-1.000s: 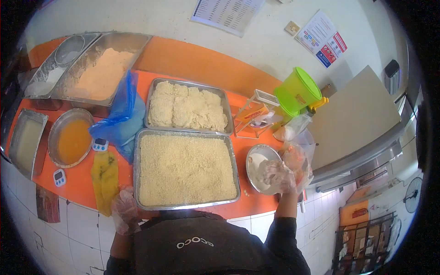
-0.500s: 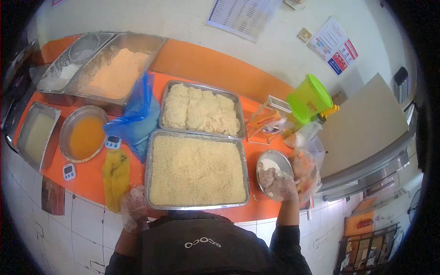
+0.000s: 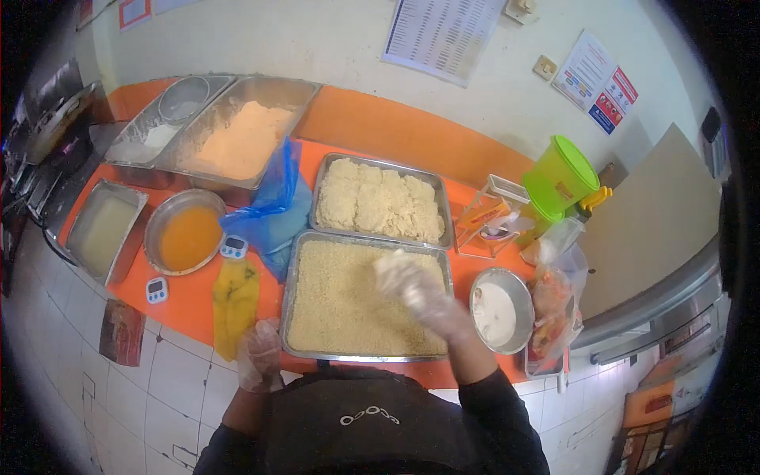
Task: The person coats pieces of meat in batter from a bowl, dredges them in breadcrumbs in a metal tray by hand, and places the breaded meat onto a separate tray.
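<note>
My right hand (image 3: pixel 416 293), in a clear plastic glove, is over the right part of the crumb-filled metal tray (image 3: pixel 340 301). Its fingers are closed round something whitish and coated that I cannot name. To its right stands a round metal bowl (image 3: pixel 503 309) of white batter. Behind the crumb tray lies a second tray with breaded pieces (image 3: pixel 380 198). My left hand (image 3: pixel 260 352), gloved too, rests by the crumb tray's lower left corner, near a yellow cloth (image 3: pixel 235 305); its fingers are bent and blurred by the glove.
At the left are a bowl of orange liquid (image 3: pixel 190 237), a pan of pale liquid (image 3: pixel 103 233), flour bins (image 3: pixel 237 146), a blue bag (image 3: pixel 277 214) and two timers. Green tubs (image 3: pixel 560 174), a wire rack (image 3: pixel 495 218) and plastic bags (image 3: pixel 554 305) stand at the right.
My right hand has left the batter bowl and moved left over the crumb tray, holding something whitish. My left hand stays by the tray's corner. The view has shifted.
</note>
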Motion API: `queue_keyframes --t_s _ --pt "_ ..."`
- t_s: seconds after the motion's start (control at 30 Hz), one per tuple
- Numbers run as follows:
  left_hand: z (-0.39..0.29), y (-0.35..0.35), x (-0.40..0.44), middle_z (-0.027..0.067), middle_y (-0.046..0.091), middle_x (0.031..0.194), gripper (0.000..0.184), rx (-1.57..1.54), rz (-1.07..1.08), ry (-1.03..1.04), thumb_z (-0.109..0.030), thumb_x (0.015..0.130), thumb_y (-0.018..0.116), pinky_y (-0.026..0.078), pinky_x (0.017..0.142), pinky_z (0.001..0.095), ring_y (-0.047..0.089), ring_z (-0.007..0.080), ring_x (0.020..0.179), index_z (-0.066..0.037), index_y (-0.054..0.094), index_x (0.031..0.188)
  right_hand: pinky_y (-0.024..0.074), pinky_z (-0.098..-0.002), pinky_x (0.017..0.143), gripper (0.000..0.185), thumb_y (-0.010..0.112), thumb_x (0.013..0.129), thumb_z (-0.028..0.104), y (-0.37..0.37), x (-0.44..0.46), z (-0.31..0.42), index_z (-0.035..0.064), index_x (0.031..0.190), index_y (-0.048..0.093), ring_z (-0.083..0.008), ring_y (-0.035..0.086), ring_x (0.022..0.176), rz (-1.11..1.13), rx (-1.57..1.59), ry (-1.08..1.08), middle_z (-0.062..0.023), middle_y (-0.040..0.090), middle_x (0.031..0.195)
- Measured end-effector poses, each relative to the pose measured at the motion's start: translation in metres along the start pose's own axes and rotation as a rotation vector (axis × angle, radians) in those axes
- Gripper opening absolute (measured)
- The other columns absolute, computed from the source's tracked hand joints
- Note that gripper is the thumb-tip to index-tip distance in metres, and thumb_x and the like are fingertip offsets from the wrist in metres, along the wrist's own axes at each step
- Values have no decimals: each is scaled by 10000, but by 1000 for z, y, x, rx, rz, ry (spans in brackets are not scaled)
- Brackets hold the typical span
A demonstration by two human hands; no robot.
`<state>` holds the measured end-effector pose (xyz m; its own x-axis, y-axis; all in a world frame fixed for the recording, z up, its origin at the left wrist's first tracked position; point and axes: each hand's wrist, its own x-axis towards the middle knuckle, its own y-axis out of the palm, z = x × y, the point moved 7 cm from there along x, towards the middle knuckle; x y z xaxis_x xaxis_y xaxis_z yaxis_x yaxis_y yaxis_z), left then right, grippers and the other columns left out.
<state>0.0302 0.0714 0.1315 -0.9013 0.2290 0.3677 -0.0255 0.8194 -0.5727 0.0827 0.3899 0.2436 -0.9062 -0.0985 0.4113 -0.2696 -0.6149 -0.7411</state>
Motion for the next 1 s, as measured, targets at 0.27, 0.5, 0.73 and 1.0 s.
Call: queue_keyframes --t_s 0.27,0.5,0.73,1.0 --pt "-4 -6 0 94 519 681 270 -78 91 -270 -249 950 402 405 556 356 533 266 624 -82 559 807 391 -381 983 380 459 961 290 19 -17 47 42 1241 520 -208 546 1100 358 130 145 -108 587 1142" --pt "-46 -14 14 -11 531 726 354 -308 -214 -183 -310 991 371 461 607 314 541 185 678 -34 585 932 409 -368 915 326 533 923 351 -31 -63 -15 51 1036 593 -202 546 1010 -197 1009 445 -74 605 1001" --pt "-174 93 -12 138 595 1061 250 -163 348 944 -174 959 470 432 899 386 563 242 1004 -19 563 1132 409 -443 943 795 450 858 645 -96 -54 -20 27 1356 403 -298 496 1161 -491 1624 192 -133 479 1337" --pt "-321 220 -31 149 612 985 316 -1258 822 -19 -234 867 612 471 835 347 581 246 964 -10 588 1087 420 -623 863 836 512 821 642 -161 -82 -4 122 1442 302 -473 448 1151 -690 1678 -150 -39 343 1459"
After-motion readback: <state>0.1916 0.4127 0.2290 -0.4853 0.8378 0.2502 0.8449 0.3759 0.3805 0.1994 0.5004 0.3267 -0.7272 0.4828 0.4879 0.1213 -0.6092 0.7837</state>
